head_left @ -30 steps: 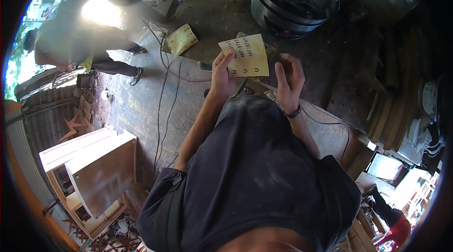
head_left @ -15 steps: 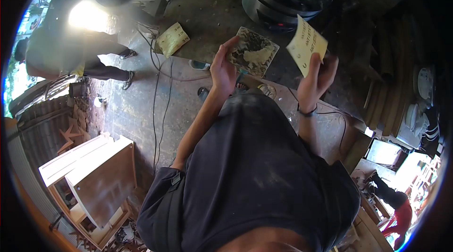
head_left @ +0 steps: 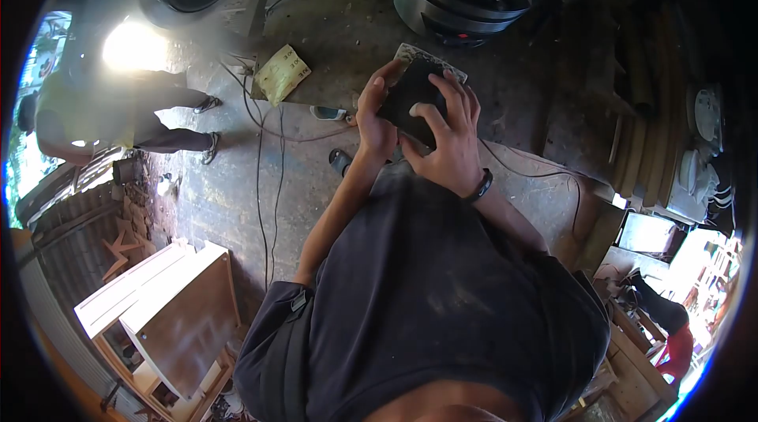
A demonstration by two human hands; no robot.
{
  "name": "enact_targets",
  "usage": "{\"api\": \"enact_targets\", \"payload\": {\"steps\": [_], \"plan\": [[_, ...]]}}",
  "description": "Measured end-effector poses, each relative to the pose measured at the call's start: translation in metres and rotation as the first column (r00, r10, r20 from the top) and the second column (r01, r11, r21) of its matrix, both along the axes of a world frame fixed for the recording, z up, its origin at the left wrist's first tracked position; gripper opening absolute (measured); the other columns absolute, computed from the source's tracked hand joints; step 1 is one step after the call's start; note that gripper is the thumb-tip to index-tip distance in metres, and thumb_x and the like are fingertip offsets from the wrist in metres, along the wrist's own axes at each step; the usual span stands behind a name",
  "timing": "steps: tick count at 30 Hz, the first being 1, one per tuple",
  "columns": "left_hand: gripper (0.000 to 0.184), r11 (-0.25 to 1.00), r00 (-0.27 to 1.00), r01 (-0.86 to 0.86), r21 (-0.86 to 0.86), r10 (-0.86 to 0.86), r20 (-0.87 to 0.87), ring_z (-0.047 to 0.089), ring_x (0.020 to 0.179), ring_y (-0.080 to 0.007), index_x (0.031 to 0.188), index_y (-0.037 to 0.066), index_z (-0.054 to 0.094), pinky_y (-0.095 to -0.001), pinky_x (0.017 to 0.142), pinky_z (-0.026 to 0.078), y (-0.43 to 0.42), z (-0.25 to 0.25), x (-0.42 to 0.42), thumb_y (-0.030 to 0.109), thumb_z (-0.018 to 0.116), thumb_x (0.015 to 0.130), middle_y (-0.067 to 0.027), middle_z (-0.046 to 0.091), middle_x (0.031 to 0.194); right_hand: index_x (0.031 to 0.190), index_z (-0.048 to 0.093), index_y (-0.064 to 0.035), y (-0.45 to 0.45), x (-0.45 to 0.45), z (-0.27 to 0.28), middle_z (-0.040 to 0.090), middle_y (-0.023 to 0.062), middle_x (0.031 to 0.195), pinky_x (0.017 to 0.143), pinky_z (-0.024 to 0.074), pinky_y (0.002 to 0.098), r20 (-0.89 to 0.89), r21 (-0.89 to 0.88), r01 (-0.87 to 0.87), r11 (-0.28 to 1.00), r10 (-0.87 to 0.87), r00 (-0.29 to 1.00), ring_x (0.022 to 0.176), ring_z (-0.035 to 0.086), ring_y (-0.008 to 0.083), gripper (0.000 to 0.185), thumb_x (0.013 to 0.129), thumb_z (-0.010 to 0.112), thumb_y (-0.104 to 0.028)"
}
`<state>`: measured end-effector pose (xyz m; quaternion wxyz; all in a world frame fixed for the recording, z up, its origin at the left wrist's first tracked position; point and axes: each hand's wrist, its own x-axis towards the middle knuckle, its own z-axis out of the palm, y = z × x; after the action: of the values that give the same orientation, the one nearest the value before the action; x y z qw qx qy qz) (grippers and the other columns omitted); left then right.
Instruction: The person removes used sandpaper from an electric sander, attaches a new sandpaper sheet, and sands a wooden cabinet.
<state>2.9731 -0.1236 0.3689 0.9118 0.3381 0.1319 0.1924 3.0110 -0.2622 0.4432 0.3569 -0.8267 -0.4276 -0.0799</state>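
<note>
My left hand [head_left: 377,118] grips the left side of a square flat block with a mottled dark and pale face; only its far edge [head_left: 407,51] shows. Over that face lies a piece of sandpaper [head_left: 410,94], its dark side up. My right hand [head_left: 452,138] bends its fingers over the sandpaper and holds it against the block, with a wristband below. Another piece of sandpaper [head_left: 284,73], yellowish with printed letters, rests on the workbench [head_left: 332,67] ahead to the left.
A large silver and black lidded appliance [head_left: 466,3] stands at the back of the bench. Cables [head_left: 263,201] run over the floor on the left. A wooden cabinet [head_left: 181,319] is at lower left. One person [head_left: 118,110] is at far left, another [head_left: 671,327] at lower right.
My right hand has moved left and laid the sandpaper onto the block, its yellow printed back now turned away. My left hand keeps holding the block in nearly the same place.
</note>
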Motion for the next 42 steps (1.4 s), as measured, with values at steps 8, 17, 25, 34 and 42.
{"api": "enact_targets", "payload": {"steps": [8, 17, 25, 34, 42], "plan": [[0.048, 0.995, 0.998, -0.062, -0.074, 0.062, -0.008, 0.056, 0.123, -0.0213, 0.134, -0.004, 0.057, -0.0335, 0.109, 0.038, -0.001, -0.003, 0.002, 0.030, 0.046, 0.101, -0.0124, 0.063, 0.131, 0.120, 0.055, -0.0097, -0.006, 0.027, 0.005, 0.045, 0.0193, 0.144, 0.107, 0.0353, 0.0530, -0.094, -0.011, -0.023, 1.000, 0.021, 0.995, 0.130, 0.046, 0.0407, 0.075, 0.055, 0.091, -0.023], [0.052, 0.996, 0.993, -0.090, -0.006, 0.091, 0.080, 0.050, 0.132, -0.0236, 0.135, -0.003, 0.057, -0.0352, 0.114, 0.031, -0.006, -0.003, 0.001, 0.034, 0.039, 0.104, -0.0138, 0.059, 0.138, 0.144, 0.040, -0.0048, -0.018, 0.076, 0.025, 0.057, 0.0129, 0.131, 0.100, 0.0473, 0.0379, -0.109, 0.188, -0.036, 0.981, 0.057, 0.992, 0.115, 0.060, 0.0257, 0.109, 0.056, 0.099, -0.031], [0.058, 0.460, 0.973, -0.130, 0.878, 0.228, 0.025, 0.044, 0.140, -0.0332, 0.141, -0.002, 0.052, -0.0386, 0.115, 0.031, -0.001, 0.021, -0.005, 0.041, 0.041, 0.105, -0.0210, 0.046, 0.151, 0.144, 0.042, -0.0019, -0.010, 0.027, 0.011, 0.061, 0.0063, 0.110, 0.085, 0.0507, 0.0275, -0.851, 0.420, 0.485, 0.767, 0.147, 0.505, 0.095, 0.063, 0.0157, 0.080, 0.081, 0.086, -0.022], [0.059, 0.611, 0.983, 0.168, 0.773, -0.049, -0.175, 0.051, 0.132, -0.0286, 0.141, -0.004, 0.051, -0.0357, 0.108, 0.037, 0.017, 0.041, -0.016, 0.043, 0.048, 0.104, -0.0243, 0.051, 0.146, 0.149, 0.032, 0.0026, 0.002, -0.014, -0.003, 0.045, 0.0225, 0.133, 0.100, 0.0423, 0.0387, -0.563, 0.082, 0.583, 0.808, -0.445, 0.697, 0.121, 0.049, 0.0323, 0.084, 0.087, 0.081, -0.027], [0.014, 0.838, 0.962, 0.226, 0.496, -0.111, -0.251, 0.045, 0.076, -0.0024, 0.102, 0.001, 0.059, -0.0200, 0.068, 0.037, 0.029, 0.033, -0.010, 0.014, 0.064, 0.099, 0.0032, 0.056, 0.084, 0.150, 0.033, -0.0006, 0.013, -0.030, -0.001, 0.064, 0.0130, 0.110, 0.066, 0.0527, 0.0207, -0.595, 0.292, 0.681, 0.671, -0.430, 0.679, 0.088, 0.063, 0.0109, 0.077, 0.086, 0.076, 0.003]]}}
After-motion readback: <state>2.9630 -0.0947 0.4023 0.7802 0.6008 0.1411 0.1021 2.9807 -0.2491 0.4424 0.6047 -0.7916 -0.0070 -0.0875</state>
